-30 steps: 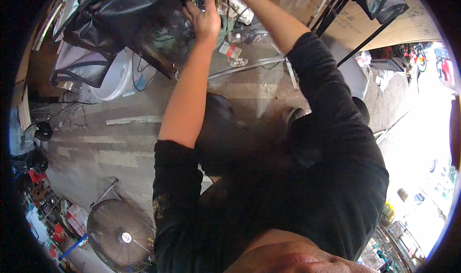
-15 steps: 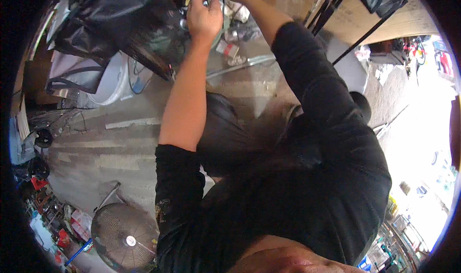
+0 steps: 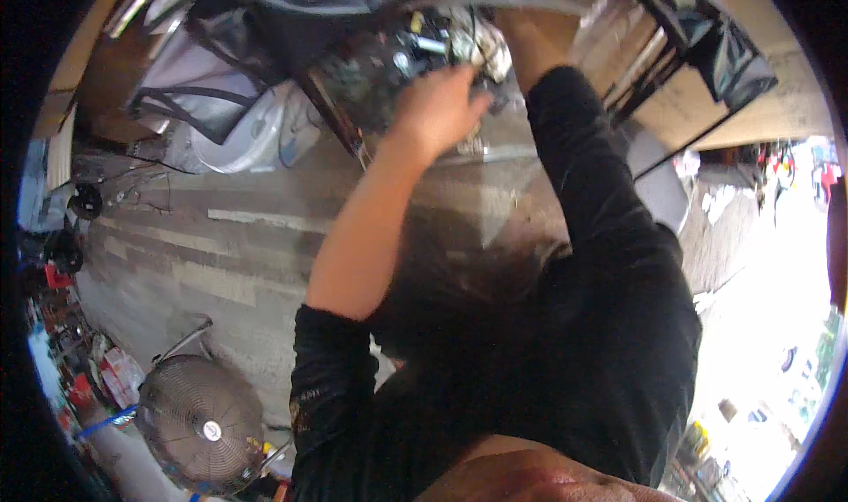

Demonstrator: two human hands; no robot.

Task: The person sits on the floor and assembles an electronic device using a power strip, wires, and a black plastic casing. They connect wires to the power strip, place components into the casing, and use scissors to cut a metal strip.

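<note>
My left hand (image 3: 439, 109) is blurred, with its thumb apart from the fingers and nothing seen in it. It hovers by a cluttered spot holding a small pale cylinder (image 3: 430, 46) and a crumpled whitish cloth or plastic piece (image 3: 491, 49). My right forearm (image 3: 533, 53) reaches up past the right side of that clutter. Beyond the wrist, the black sheet (image 3: 353, 3) along the top edge and the brown surface hide or blend with my right hand, so its fingers do not show.
A white bucket (image 3: 243, 144) stands left of the clutter. At the lower left is a round floor fan (image 3: 203, 422). Cardboard (image 3: 715, 104) and a black rod (image 3: 685, 141) lie to the upper right. Assorted items line the left edge.
My left hand has moved right and down, away from the small thing at its fingertips, and its fingers have spread. The view has shifted, bringing more black sheet into the top.
</note>
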